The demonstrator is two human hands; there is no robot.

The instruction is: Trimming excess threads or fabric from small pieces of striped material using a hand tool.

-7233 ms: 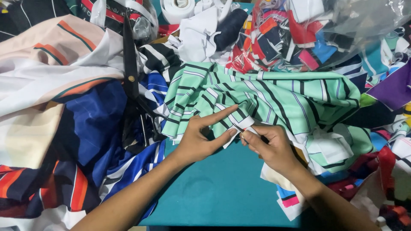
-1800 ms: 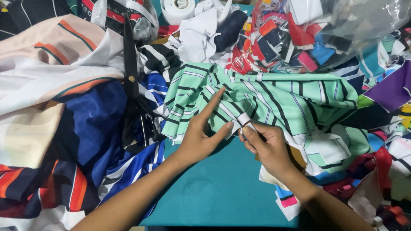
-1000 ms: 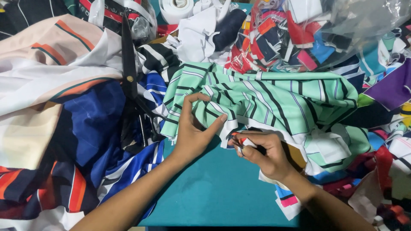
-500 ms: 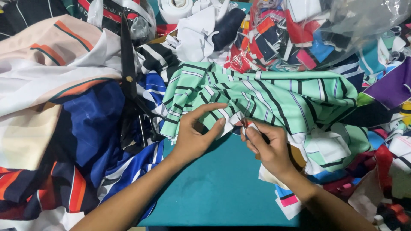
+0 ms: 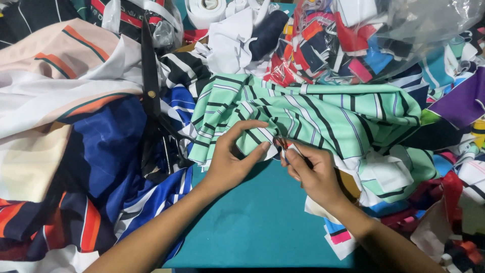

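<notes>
My left hand (image 5: 230, 164) is pinching the near edge of the green striped fabric (image 5: 313, 114), thumb underneath and fingers curled over the top, so it is closed on the cloth. My right hand (image 5: 313, 172) is sitting just beside it, almost touching it, with its fingers bunched around a small tool (image 5: 284, 146) that shows a bit of red and white at the tip; I cannot tell what kind of tool it is. That tip is meeting the same edge of the fabric, right between my two hands.

The green striped fabric is spreading away from my hands toward the far right of the desk (image 5: 252, 227), crumpled into folds, with its near edge lying over the bare teal surface where my wrists are resting.

To my left, a pair of black scissors (image 5: 151, 101) is lying on top of the piled cloth, blades pointing toward the far edge, well apart from my hands. Under and around them a blue and white fabric (image 5: 111, 162) is covering the left side of the desk, and a peach and white fabric (image 5: 55, 76) is filling the far left corner.

At the far edge, a roll of white tape (image 5: 204, 9) is standing near the middle. A clear plastic bag (image 5: 384, 35) stuffed with coloured scraps is occupying the far right corner, just beyond the green cloth.
</notes>
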